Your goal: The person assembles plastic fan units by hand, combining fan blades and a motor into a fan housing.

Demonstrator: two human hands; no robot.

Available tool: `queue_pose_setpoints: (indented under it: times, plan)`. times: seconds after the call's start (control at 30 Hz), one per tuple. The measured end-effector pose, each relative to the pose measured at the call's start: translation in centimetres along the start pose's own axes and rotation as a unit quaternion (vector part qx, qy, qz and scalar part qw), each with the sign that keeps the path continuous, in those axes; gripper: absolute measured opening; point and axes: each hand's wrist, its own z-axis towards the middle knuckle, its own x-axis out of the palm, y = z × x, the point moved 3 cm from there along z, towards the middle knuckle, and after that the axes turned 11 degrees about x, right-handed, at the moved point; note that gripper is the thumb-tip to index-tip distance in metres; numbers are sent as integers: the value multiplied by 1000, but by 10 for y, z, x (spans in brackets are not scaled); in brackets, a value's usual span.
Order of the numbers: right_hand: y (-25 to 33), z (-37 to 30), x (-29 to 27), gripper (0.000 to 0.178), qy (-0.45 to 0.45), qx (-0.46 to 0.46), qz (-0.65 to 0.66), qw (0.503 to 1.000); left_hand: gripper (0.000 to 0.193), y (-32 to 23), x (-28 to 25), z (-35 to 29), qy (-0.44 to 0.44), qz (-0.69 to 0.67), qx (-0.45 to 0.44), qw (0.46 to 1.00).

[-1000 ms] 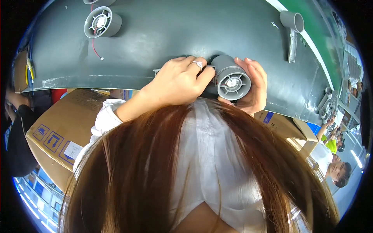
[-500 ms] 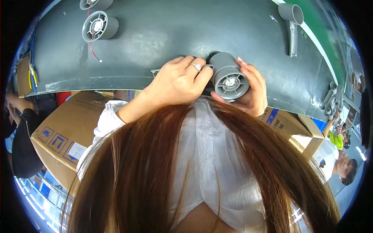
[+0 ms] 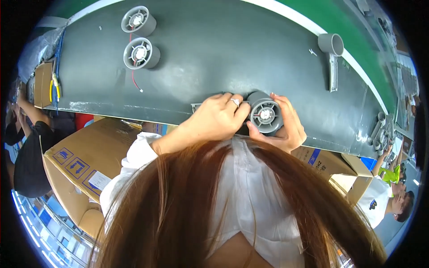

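Observation:
Near the table's front edge I hold a grey plastic fan housing [image 3: 267,117], a round tube whose open end shows spokes and a pale hub. My right hand [image 3: 289,127] is closed around the tube's right side, thumb at the lower rim. My left hand [image 3: 221,115], wearing a ring, has its fingers curled beside the tube's left side, over a grey handle-like piece [image 3: 195,106] that sticks out past the knuckles. Those fingers hide most of this piece and where it meets the tube.
Two grey fan housings [image 3: 140,53] stand at the back left, a red-black wire trailing from the nearer. At the back right lies a tube with an open handle [image 3: 333,73]. Yellow-handled pliers [image 3: 56,87] lie by the left edge. Cardboard boxes [image 3: 85,152] flank me; other people are at both sides.
My view has shifted, so the table shows lower in it. The tube's spoked end now faces me more squarely. Both hands keep their holds.

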Motion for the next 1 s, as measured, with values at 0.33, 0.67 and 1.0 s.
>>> queue_pose_setpoints:
  times: [0.33,0.67,1.0]
  plan:
    - [-7,9,4,61,44,65,18,997,19,3,-11,8,37,-48,-58,996]
    - [-6,7,10,56,101,120,84,984,25,6,-33,8,182,-10,-45,982]
    - [-14,3,13,54,82,109,112,984,13,-10,-28,7,163,106,-50,980]
